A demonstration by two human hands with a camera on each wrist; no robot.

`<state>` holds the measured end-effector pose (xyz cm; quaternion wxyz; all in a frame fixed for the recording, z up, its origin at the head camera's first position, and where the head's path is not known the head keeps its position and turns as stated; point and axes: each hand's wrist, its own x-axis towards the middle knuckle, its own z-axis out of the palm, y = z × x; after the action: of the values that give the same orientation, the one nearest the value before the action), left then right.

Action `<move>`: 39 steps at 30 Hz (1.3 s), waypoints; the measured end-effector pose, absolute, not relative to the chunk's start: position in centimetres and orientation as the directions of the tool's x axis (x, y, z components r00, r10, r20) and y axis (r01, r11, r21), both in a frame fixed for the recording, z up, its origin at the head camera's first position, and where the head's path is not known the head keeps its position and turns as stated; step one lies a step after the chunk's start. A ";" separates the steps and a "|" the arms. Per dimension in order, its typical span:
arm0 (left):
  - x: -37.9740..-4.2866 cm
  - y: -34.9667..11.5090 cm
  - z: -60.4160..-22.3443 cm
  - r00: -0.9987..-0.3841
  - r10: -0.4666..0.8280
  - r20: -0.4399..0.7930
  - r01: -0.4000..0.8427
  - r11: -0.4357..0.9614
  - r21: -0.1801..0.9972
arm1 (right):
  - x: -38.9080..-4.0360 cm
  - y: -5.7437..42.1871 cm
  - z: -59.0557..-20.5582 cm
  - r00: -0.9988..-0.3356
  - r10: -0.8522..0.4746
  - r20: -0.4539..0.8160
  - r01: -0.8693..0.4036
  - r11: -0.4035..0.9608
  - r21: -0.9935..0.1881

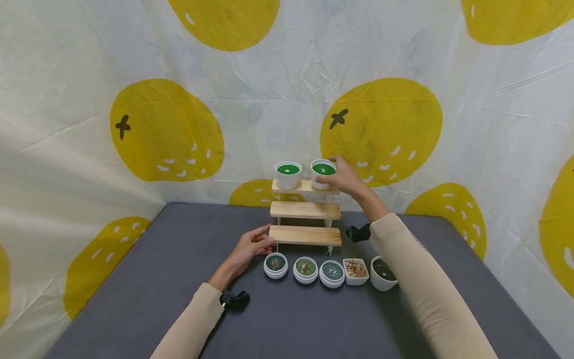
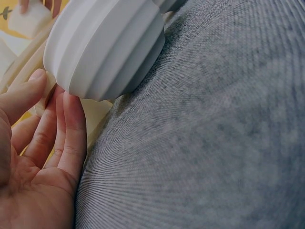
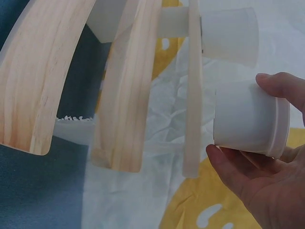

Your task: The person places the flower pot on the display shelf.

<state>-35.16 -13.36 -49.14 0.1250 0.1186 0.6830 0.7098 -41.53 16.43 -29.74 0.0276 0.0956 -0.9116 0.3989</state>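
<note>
A three-tier stand with wooden shelves stands towards the back of the table. My right hand grips a white cup with a green inside by its side, over the right part of the top shelf. In the right wrist view a narrow gap shows between this cup's base and the top shelf. A matching cup sits at the top shelf's left. With thumb and fingers, my left hand pinches the left end of the lowest shelf, close to a ribbed white pot.
Along the stand's front are round pots with dark, green and bluish contents. To their right are a square pot of brown-and-white bits and a taller white pot. Patterned cloth hangs behind the grey table.
</note>
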 end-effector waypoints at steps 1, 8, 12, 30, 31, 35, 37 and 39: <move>-35.2 -13.4 -49.1 -0.942 0.337 -0.005 -0.017 -0.035 0.999 | -41.7 16.4 -29.8 -0.981 -0.151 0.122 -0.192 0.668 -0.719; -35.3 -13.4 -49.1 -0.940 0.341 -0.006 -0.020 -0.037 0.999 | -42.5 16.3 -30.4 -0.985 -0.137 0.103 -0.169 0.676 -0.717; -35.2 -13.5 -49.0 -0.935 0.354 -0.012 -0.029 -0.042 0.999 | -42.8 16.0 -30.6 -0.985 -0.139 0.104 -0.172 0.684 -0.709; -34.2 -13.4 -47.2 -0.925 0.380 -0.011 -0.029 -0.043 0.999 | -42.9 15.6 -30.2 -0.988 -0.148 0.048 -0.139 0.698 -0.702; -34.2 -13.4 -47.2 -0.925 0.380 -0.010 -0.028 -0.043 0.999 | -42.9 15.6 -30.2 -0.987 -0.155 0.048 -0.144 0.693 -0.706; -34.1 -13.5 -47.0 -0.927 0.376 -0.015 -0.033 -0.040 0.999 | -42.8 15.7 -30.2 -0.978 -0.198 0.058 -0.178 0.665 -0.726; -34.1 -13.5 -47.0 -0.927 0.375 -0.022 -0.038 -0.035 0.999 | -42.8 15.8 -30.3 -0.975 -0.215 0.057 -0.186 0.650 -0.737; -34.0 -13.5 -47.0 -0.925 0.378 -0.027 -0.042 -0.033 0.999 | -42.6 15.9 -30.4 -0.976 -0.213 0.049 -0.179 0.646 -0.743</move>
<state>-34.04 -13.51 -46.96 0.1486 0.1237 0.6794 0.7079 -42.61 15.89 -30.43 -0.0213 0.1081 -0.9068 0.4069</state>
